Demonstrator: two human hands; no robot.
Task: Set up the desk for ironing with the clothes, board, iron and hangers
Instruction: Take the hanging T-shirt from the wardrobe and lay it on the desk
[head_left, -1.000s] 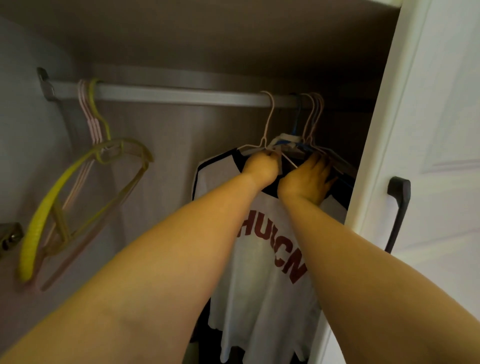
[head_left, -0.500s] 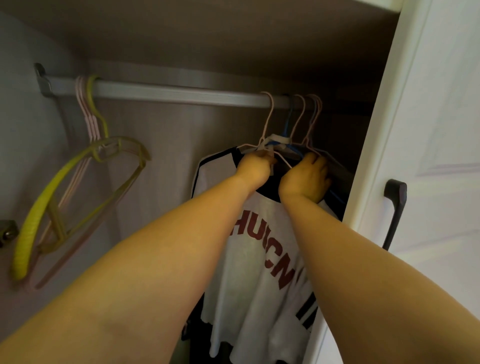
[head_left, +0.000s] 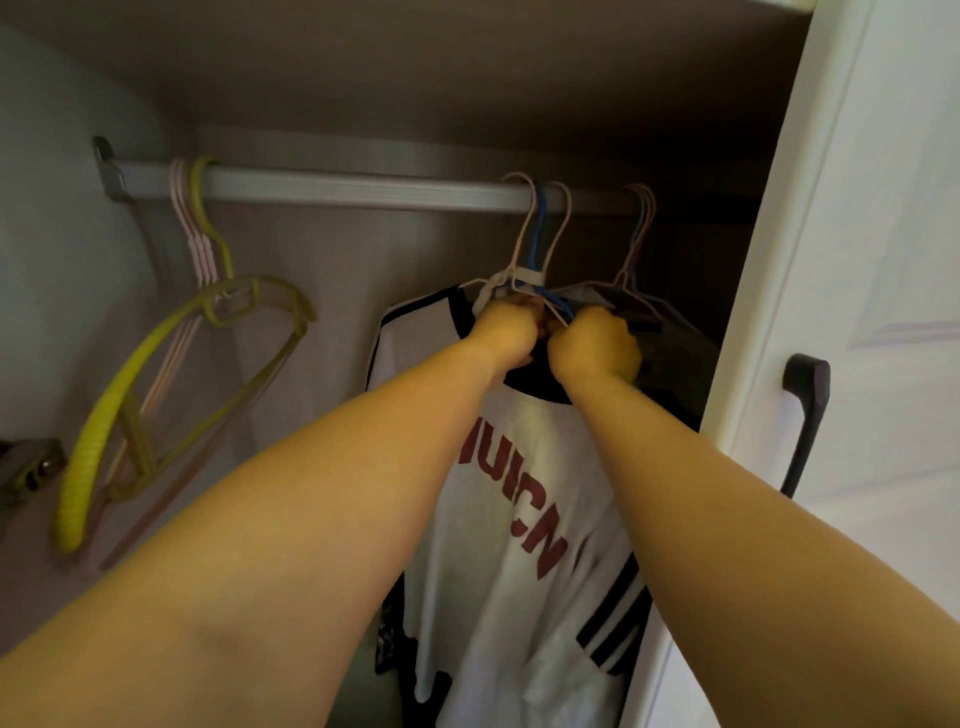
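Wardrobe pull, clothes + hangers: both hands on the hanger necks.

Near to far, as I read my feed: 2 forearms reach up into the wardrobe; left hand (head_left: 506, 332) clenched round the wire necks at the collar of the white T-shirt (head_left: 524, 519), right hand (head_left: 597, 345) now curled into a fist on the blue hanger (head_left: 537, 239) & its neighbours, where 1 s ago its fingers lay spread over the darker clothes behind. Hooks still on the rail (head_left: 363, 189); 1 pink group (head_left: 636, 239) has slid off right, so the front garments look separated for lifting, I judge. Spare yellow hanger (head_left: 104, 426) w/ pink ones hangs far left. Door handle (head_left: 805, 415) right. Desk, board, iron not in view.
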